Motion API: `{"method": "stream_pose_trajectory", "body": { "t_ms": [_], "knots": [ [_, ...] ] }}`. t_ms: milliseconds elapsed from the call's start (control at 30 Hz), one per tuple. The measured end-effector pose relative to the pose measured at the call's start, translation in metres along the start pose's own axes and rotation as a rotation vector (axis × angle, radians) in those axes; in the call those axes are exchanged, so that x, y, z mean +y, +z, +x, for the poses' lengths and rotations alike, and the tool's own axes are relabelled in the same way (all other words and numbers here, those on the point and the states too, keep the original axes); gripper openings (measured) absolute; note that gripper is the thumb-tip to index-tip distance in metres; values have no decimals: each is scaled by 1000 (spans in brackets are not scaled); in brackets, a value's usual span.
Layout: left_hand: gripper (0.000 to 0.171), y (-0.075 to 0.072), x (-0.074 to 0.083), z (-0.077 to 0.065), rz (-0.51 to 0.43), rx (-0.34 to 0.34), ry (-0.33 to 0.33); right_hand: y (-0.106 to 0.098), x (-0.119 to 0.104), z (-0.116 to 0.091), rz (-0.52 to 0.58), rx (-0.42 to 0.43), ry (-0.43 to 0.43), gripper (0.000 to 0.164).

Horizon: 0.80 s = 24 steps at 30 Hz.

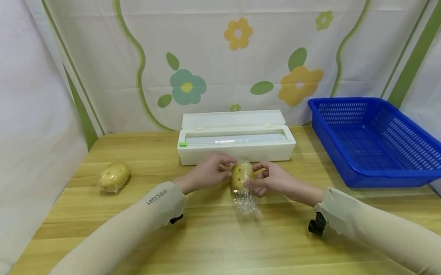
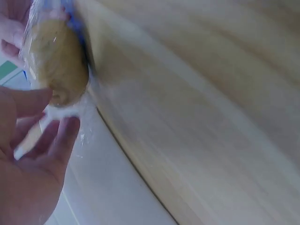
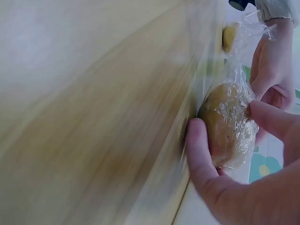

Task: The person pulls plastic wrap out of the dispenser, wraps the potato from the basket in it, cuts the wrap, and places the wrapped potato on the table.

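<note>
A potato (image 1: 241, 177) in clear plastic wrap is in front of the white box, near the middle of the table. My right hand (image 1: 270, 179) grips it from the right, thumb on one side and fingers on the other, as the right wrist view shows. A crumpled tail of plastic wrap (image 1: 246, 203) trails from its near end. At the potato's far left end is my left hand (image 2: 35, 150), its thumb tip right at the potato and its fingers loosely bent, with a gap between thumb and fingers.
An open white box (image 1: 239, 152) with a roll in it and a green tab stands at the back. On the left lies another wrapped potato (image 1: 114, 177). A blue plastic basket (image 1: 335, 154) stands at the right, and a flowered cloth hangs behind the table.
</note>
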<state>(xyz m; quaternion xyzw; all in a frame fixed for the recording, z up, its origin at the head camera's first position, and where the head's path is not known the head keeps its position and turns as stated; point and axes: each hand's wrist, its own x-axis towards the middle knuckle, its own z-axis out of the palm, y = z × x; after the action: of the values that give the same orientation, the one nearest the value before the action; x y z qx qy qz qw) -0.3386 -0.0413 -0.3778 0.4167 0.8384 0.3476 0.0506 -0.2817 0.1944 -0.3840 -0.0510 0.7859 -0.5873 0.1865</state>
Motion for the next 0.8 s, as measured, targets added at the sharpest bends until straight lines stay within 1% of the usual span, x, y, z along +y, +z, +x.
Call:
{"method": "stream_pose_trajectory", "body": {
  "t_ms": [133,233,367,433,533,633,800],
  "knots": [
    [42,1,2,-13,124,62,19,-5,2,-5,-65,-53,-20,68],
    [42,1,5,-23,181,83,66,-11,4,-11,-105,-70,-46,66],
    [45,1,12,-32,219,91,133,-20,9,-19,-149,-74,-76,61],
    [47,1,16,-34,232,98,144,-25,12,-22,-162,-89,-100,59],
    [52,5,24,-36,230,103,153,-31,16,-29,-152,-118,-141,56],
    [55,9,32,-36,236,88,168,-38,22,-35,-145,-140,-194,51],
    [57,15,44,-38,259,80,210,-45,30,-43,-177,-110,-263,44]
  ]
}}
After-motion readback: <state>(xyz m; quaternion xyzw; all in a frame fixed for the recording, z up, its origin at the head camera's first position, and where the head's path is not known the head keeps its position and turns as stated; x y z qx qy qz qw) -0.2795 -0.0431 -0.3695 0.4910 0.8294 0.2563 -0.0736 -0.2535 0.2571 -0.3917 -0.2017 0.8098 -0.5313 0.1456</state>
